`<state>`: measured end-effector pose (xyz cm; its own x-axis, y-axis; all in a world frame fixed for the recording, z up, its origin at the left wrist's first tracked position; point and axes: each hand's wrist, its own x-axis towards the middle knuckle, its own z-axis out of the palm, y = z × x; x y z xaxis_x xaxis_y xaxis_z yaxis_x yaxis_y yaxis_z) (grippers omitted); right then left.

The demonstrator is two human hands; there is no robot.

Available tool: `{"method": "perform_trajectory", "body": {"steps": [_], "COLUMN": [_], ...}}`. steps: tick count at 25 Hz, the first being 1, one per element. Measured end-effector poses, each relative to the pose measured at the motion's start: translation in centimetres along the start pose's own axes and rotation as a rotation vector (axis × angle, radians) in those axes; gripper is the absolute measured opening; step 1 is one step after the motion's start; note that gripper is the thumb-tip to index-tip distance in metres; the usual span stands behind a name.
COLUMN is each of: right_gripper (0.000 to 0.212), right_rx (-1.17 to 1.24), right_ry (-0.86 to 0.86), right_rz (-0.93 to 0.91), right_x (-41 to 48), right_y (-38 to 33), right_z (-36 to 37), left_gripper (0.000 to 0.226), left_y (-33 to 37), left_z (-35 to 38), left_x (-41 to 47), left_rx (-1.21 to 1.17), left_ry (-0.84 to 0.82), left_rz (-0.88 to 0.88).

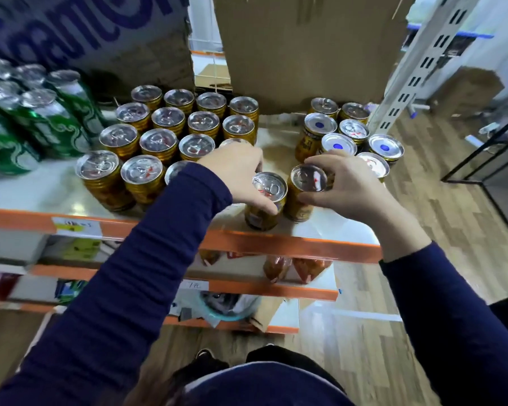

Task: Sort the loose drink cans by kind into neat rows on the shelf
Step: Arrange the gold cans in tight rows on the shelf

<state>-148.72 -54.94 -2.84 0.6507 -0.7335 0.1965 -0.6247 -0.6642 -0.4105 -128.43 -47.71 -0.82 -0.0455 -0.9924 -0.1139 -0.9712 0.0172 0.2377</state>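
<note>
Cool, even light fell from overhead, glinting white off the can lids and leaving a soft sheen on the pale shelf. Motion blur smeared the green cans at left and the floor at right. The wide lens bowed the orange shelf edge and tilted the upright post. Lower tiers sat in shade.
</note>
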Motion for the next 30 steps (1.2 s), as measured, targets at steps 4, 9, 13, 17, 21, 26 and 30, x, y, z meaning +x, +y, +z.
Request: {"method": "perform_trajectory", "body": {"steps": [4, 9, 13, 17, 21, 26, 30], "right_gripper": [0.062, 0.06, 0.062, 0.062, 0.063, 0.063, 0.062], "right_rx": [-0.011, 0.004, 0.006, 0.018, 0.031, 0.006, 0.006], "right_ry": [-0.032, 0.024, 0.017, 0.029, 0.011, -0.021, -0.018], "right_rz": [0.078, 0.121, 0.139, 0.148, 0.142, 0.14, 0.148], "right_x": [0.6, -0.1, 0.0, -0.1, 0.2, 0.6, 0.5], "right_y": [0.1, -0.1, -0.3, -0.4, -0.4, -0.4, -0.5], "right_z": [0.8, 1.3, 1.2, 1.1, 0.9, 0.6, 0.5], "left_gripper": [0.072, 0.065, 0.08, 0.068, 0.061, 0.061, 0.063], "left_y": [0.8, -1.2, -0.9, -1.6, -3.1, -4.6, -4.7], "left_z": [0.0, -1.7, -0.4, -0.5, -1.5, -2.2, -1.4], "left_x": [0.4, -0.8, -0.7, -1.0, -2.4, -2.3, -2.1], "left_rx": [0.028, -0.089, 0.087, 0.008, -0.066, -0.08, -0.102], "left_ry": [-0.02, -0.148, 0.018, 0.074, 0.108, 0.084, 0.054], "left_rz": [0.14, 0.278, 0.15, 0.177, 0.225, 0.178, 0.171]}}
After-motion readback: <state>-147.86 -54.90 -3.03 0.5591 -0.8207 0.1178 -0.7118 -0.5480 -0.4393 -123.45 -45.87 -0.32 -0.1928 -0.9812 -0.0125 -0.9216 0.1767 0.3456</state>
